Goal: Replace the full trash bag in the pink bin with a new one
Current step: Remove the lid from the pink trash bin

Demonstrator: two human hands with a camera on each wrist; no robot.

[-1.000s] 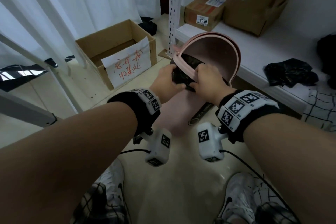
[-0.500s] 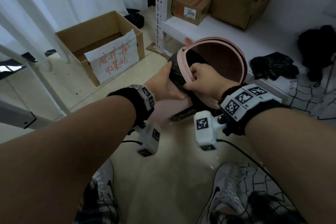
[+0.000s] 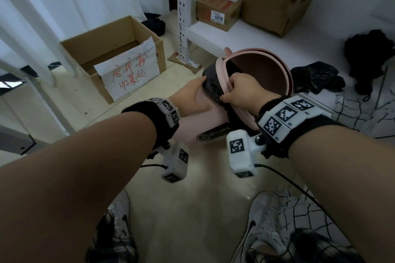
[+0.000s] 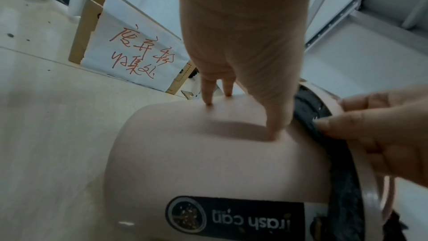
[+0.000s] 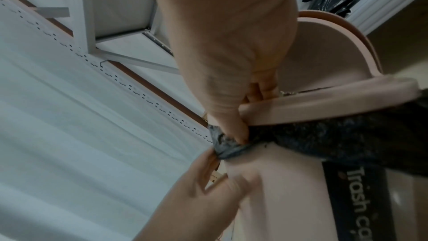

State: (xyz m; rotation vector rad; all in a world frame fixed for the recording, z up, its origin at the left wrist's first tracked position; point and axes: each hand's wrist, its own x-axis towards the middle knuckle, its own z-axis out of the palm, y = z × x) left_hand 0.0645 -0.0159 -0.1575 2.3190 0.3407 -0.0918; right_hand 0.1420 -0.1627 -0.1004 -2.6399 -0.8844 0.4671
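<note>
Pink bin (image 3: 215, 121): tipped toward the person over the floor (image 3: 192, 209), mouth facing up and away, label reading "Trash can" on its near side.

Fingers: right hand (image 3: 241, 92) curls over the rim ring (image 3: 222, 77); thumb and fingers pinch the black bag (image 3: 210, 83) folded over the bin's edge, clearest in the right wrist view. Left hand (image 3: 190, 98) lies on the bin's outer wall, fingers straight and slightly spread, tips pressing the plastic just below the bag's cuff.

Bag: the cuff wraps the outside of the rim on the near side, held under the ring. Inside of the bin (image 3: 263, 72) shows bare pink wall; how much of the bag lies inside cannot be told.

Progress (judged): 1 crumpled black bag (image 3: 316, 77) sits on the low white shelf (image 3: 245, 30) beside the bin, possibly the full one already removed. Fitting the new bag looks underway; left to do are seating the cuff all round, pressing the ring down and standing the bin upright.

Edges and room: shelf edge and its perforated white post (image 3: 182, 17) stand close behind the bin; an open cardboard box (image 3: 111, 53) with a handwritten paper sign sits to the left, apart. Floor between the shoes (image 3: 260, 226) and the bin gives room to set it down.
</note>
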